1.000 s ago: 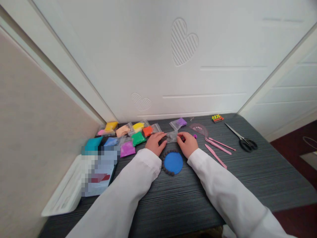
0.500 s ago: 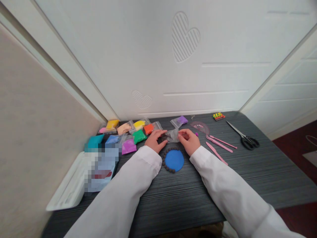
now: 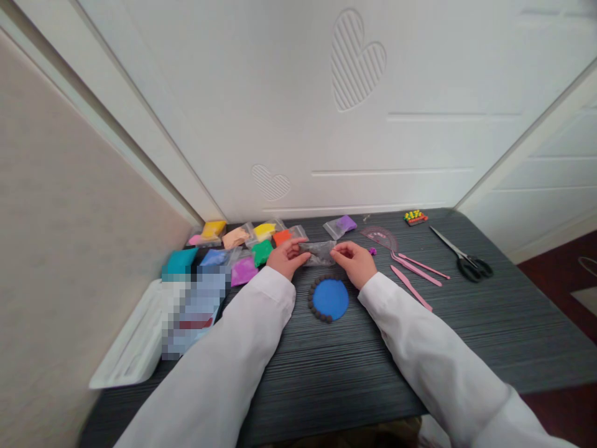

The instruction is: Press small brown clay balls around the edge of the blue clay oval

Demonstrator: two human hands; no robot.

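Note:
Both hands hold a small clear plastic bag [image 3: 318,252] just above the dark table [image 3: 466,336]. My left hand [image 3: 285,258] pinches its left end and my right hand [image 3: 357,261] pinches its right end. The bag looks stretched flat between them, with something dark inside. Just below the hands lies a flat blue clay disc [image 3: 330,298] edged on its left and lower side by several small dark clay balls [image 3: 313,305]. White sleeves cover both arms.
Several small bags of coloured clay [image 3: 242,246] lie to the left, a purple one [image 3: 342,225] behind. Pink modelling tools [image 3: 413,274], a pink protractor [image 3: 379,236], black scissors [image 3: 461,255] and a small bead piece [image 3: 414,216] sit right. A white tray [image 3: 135,342] holds a blurred pack.
The two hands have drawn apart a little, pulling the clear bag flatter between them. The view has shifted slightly downward and to the left.

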